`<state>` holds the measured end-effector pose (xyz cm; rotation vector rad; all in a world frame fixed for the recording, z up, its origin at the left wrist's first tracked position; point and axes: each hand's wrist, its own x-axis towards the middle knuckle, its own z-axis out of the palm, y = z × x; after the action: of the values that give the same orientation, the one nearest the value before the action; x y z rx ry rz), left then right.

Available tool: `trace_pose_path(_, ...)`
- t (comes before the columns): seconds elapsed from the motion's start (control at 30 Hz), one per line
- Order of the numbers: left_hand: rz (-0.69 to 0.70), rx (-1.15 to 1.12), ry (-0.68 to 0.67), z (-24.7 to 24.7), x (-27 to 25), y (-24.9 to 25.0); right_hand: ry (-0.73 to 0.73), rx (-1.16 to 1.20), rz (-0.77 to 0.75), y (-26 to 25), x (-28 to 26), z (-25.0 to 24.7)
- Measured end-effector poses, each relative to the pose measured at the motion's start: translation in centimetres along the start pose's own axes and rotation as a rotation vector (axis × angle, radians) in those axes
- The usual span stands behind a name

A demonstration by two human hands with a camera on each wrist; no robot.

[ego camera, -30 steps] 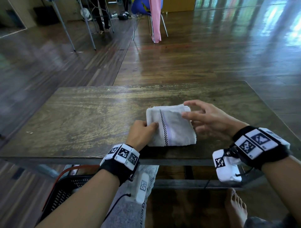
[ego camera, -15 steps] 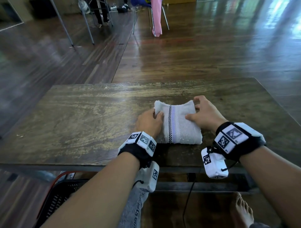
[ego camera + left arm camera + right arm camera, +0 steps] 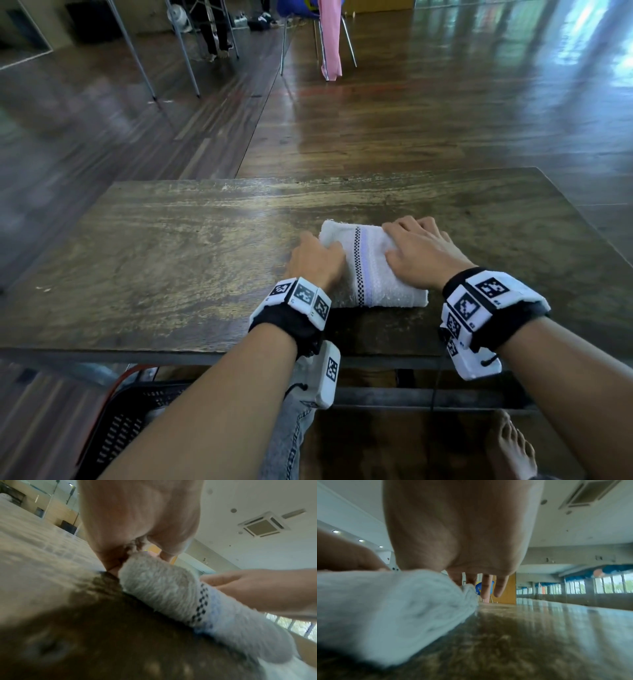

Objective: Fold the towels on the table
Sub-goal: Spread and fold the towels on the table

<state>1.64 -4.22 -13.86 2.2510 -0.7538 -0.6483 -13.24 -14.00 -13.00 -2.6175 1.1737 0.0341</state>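
A folded white towel (image 3: 370,274) with a black checkered stripe and a lilac band lies on the wooden table (image 3: 171,257), right of centre. My left hand (image 3: 320,255) is at the towel's left edge, with the thumb on top and the fingers curled against its side. The left wrist view shows those fingers (image 3: 113,563) pinching the far end of the towel (image 3: 163,588). My right hand (image 3: 419,248) lies flat on the towel's right half, fingers straight. In the right wrist view the palm (image 3: 462,534) rests on the towel (image 3: 385,608).
A black plastic basket (image 3: 130,418) sits on the floor under the table's near left edge. A bare foot (image 3: 510,448) rests under the right side. Far back stand a chair with pink cloth (image 3: 330,37) and metal stand legs (image 3: 185,61).
My right hand came down from hovering with spread fingers and now lies flat on the towel. My left hand stayed at the towel's left edge. The towel has turned squarer to me.
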Motion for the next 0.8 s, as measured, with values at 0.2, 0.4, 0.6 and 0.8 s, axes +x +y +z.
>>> trace_pose_path(0.2, 0.366, 0.184, 0.328, -1.6, -1.2, -0.1, 0.001, -0.137, 0.059, 0.2, -1.1, -1.0)
trace_pose_path(0.4, 0.345, 0.508, 0.160, 0.5, -4.0, -2.2, 0.372, -0.066, -0.054, -1.6, -3.3, -0.1)
trace_pose_path(0.6, 0.471, 0.402, 0.029, 1.2, -4.7, -3.7, 0.062, 0.104, -0.284, -3.7, -3.9, 3.5)
trace_pose_path(0.8, 0.434, 0.515, -0.034, 1.4, -3.3, -5.0, -0.011, 0.108, -0.209, -3.4, -4.0, 5.1)
